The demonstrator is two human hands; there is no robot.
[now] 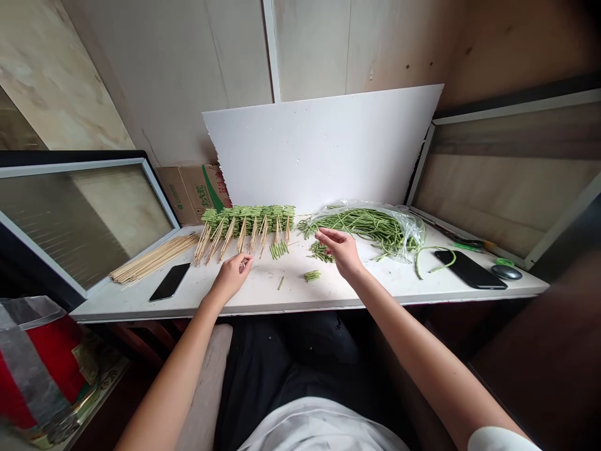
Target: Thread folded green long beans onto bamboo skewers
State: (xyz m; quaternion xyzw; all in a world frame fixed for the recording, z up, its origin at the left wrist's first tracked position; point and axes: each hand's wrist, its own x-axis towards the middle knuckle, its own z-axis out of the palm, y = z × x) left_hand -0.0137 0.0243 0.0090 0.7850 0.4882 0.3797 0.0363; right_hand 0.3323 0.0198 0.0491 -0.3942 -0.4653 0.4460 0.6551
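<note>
My left hand (233, 274) is closed in a pinch above the table, just in front of the stacked skewers; what it holds, if anything, is too small to make out. Thumb and fingertips of my right hand (342, 249) are pressed together over a small pile of cut green bean pieces (321, 252), and I cannot tell what is between them. Behind my left hand lie rows of skewered green beans (248, 219), their bamboo sticks pointing towards me. A short row of bean pieces (278, 250), a small bundle of pieces (312, 275) and a single piece (281, 282) lie between my hands.
Bare bamboo skewers (153, 258) and a phone (169, 282) lie at left. A plastic bag of long green beans (370, 227) is at back right, near a loose bean (434, 249), a black phone (471, 270) and a dark rounded object (506, 272). A white board (323, 150) stands behind.
</note>
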